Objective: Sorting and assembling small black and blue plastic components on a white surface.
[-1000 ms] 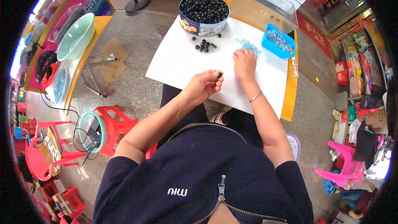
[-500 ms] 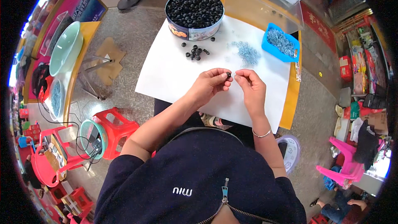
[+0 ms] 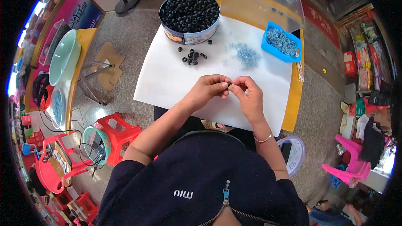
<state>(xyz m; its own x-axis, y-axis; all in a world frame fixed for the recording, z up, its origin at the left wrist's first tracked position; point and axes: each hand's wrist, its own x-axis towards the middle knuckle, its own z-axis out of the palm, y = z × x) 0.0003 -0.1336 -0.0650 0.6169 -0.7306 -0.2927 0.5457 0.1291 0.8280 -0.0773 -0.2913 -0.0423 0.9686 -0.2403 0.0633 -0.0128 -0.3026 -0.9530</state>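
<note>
Head view shows a small black bead (image 3: 229,84) pinched between the fingertips of both hands, held over the white sheet (image 3: 167,79) near the bench's near edge. Being so small and held only by the tips, the bead could slip and bounce off the sheet toward that edge and onto the floor; whatever fine part goes with it is too small to make out, and could be fumbled just as easily. The left hand (image 3: 208,90) is curled, thumb and forefinger closed on the bead from the left; the right hand (image 3: 250,96), a thin bracelet at its wrist, meets it from the right with fingers bunched on the same spot. Both forearms rise from the lower edge and converge. Farther out lie a loose cluster of black beads (image 3: 192,57), a pale blue heap (image 3: 246,54), a round tin of beads (image 3: 189,12) at the far edge, and a blue tray (image 3: 281,42) toward the far right corner.
</note>
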